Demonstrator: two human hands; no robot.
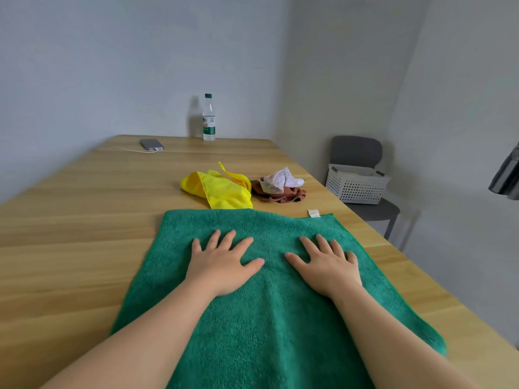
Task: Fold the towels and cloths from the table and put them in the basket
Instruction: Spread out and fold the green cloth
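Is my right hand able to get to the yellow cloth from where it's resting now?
Probably yes. The right hand lies flat on the green towel, and the yellow cloth sits just past the towel's far edge with nothing standing between.

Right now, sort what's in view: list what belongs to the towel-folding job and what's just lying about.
Job: green towel, yellow cloth, brown cloth, white patterned cloth, white basket, left hand, right hand.
Lying about: water bottle, phone, grey chair.
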